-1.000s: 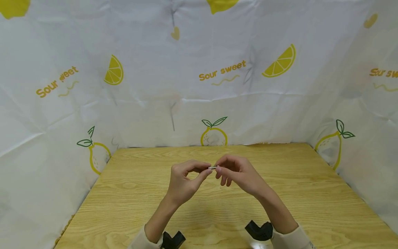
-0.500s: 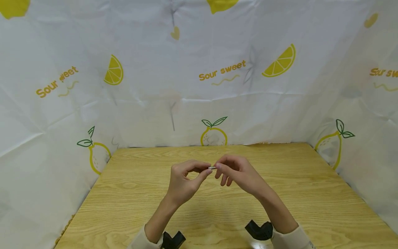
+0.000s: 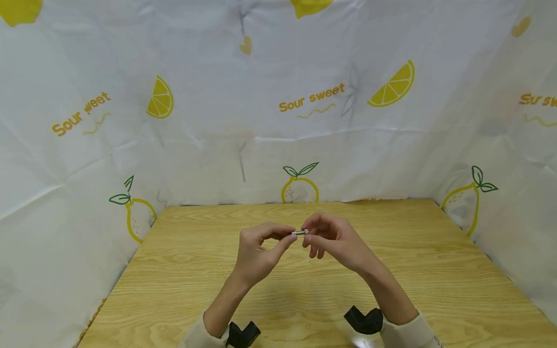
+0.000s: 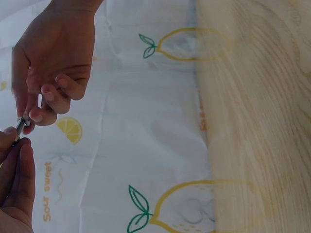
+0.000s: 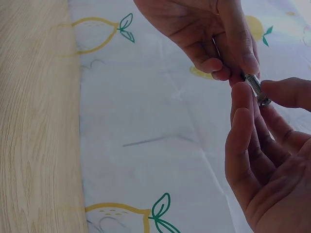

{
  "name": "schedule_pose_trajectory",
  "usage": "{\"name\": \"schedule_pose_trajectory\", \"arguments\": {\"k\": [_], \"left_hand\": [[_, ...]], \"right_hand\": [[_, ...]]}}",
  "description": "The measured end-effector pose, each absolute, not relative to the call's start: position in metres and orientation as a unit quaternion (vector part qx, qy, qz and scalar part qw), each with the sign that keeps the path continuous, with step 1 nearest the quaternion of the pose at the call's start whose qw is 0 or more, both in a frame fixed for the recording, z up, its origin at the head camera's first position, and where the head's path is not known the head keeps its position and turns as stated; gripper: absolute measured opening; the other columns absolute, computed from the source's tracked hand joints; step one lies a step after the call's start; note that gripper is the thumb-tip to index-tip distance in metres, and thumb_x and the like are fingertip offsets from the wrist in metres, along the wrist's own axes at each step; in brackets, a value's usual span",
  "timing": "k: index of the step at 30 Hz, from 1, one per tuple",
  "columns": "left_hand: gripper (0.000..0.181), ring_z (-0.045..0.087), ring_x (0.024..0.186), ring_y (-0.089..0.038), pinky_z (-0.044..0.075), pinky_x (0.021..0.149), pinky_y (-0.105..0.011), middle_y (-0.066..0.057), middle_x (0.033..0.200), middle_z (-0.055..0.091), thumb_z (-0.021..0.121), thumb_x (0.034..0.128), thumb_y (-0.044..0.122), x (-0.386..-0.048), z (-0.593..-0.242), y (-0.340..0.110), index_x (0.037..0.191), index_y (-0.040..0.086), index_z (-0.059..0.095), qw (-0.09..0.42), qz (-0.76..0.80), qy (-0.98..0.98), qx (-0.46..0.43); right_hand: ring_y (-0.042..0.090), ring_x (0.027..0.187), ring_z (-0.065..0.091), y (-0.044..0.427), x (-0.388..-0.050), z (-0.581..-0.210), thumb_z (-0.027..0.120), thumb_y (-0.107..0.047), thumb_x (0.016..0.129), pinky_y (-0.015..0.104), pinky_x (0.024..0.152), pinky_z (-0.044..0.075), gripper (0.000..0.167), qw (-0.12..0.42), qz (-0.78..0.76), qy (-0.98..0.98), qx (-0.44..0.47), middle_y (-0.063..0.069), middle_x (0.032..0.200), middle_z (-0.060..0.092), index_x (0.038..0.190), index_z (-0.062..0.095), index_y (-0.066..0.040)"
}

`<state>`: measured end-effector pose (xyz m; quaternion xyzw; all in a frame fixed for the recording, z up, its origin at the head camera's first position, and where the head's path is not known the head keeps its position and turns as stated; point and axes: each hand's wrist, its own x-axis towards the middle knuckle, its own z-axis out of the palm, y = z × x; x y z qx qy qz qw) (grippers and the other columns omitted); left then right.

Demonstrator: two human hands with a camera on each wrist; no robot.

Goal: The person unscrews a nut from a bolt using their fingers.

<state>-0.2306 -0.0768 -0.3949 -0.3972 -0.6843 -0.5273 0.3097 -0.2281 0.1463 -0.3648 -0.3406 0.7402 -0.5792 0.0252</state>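
Note:
A small silver threaded bolt (image 3: 299, 233) is held in the air between both hands, above the middle of the table. My left hand (image 3: 260, 253) pinches its left end between thumb and fingertips, which cover that end. At the other end, the thumb and forefinger of my right hand (image 3: 332, 241) are around a wider metal piece (image 5: 264, 100); whether it is a nut or the bolt's head I cannot tell. The thread shows on the bolt (image 5: 252, 80) in the right wrist view. In the left wrist view the bolt (image 4: 20, 127) bridges the fingertips of both hands.
The wood-grain table (image 3: 196, 270) lies below the hands. White cloth (image 3: 209, 87) printed with lemons encloses it at the back and sides. Black wrist mounts (image 3: 364, 321) sit at both light sleeves.
My right hand's fingertips have shifted slightly up and to the right, and more of the bolt shows between the hands. The left hand keeps its pinch, nearly still.

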Motion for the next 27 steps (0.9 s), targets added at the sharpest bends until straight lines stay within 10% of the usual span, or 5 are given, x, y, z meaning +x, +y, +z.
{"name": "schedule_pose_trajectory", "arguments": {"k": [9,17,27], "left_hand": [[0.012,0.077,0.074,-0.019,0.065,0.070,-0.025,-0.014,0.088,0.079,0.078,0.0884,-0.003,-0.2310,-0.3940,-0.0750,0.100,0.001,0.079,0.309,-0.526,-0.684,-0.401],[0.012,0.077,0.073,-0.017,0.064,0.071,-0.024,-0.013,0.087,0.080,0.078,0.0884,-0.003,-0.2313,-0.3961,-0.0763,0.099,0.002,0.079,0.313,-0.522,-0.684,-0.402],[0.012,0.076,0.073,-0.018,0.064,0.069,-0.024,-0.013,0.087,0.079,0.078,0.0884,-0.003,-0.2313,-0.3954,-0.0766,0.099,0.001,0.079,0.311,-0.530,-0.682,-0.397]], "right_hand": [[0.019,0.066,0.069,0.1455,-0.2272,-0.3638,0.064,-0.007,0.101,0.038,0.059,0.061,0.022,0.017,-0.574,0.749,-0.331,0.015,0.089,0.070,0.122,0.061,0.001],[0.027,0.067,0.072,0.1418,-0.2282,-0.3631,0.044,-0.021,0.112,0.039,0.062,0.063,0.035,0.049,-0.560,0.764,-0.318,0.020,0.087,0.071,0.094,0.068,-0.002],[0.015,0.068,0.069,0.1453,-0.2259,-0.3651,0.063,-0.004,0.101,0.036,0.060,0.062,0.014,0.016,-0.579,0.744,-0.333,0.013,0.089,0.071,0.114,0.064,0.000]]}}
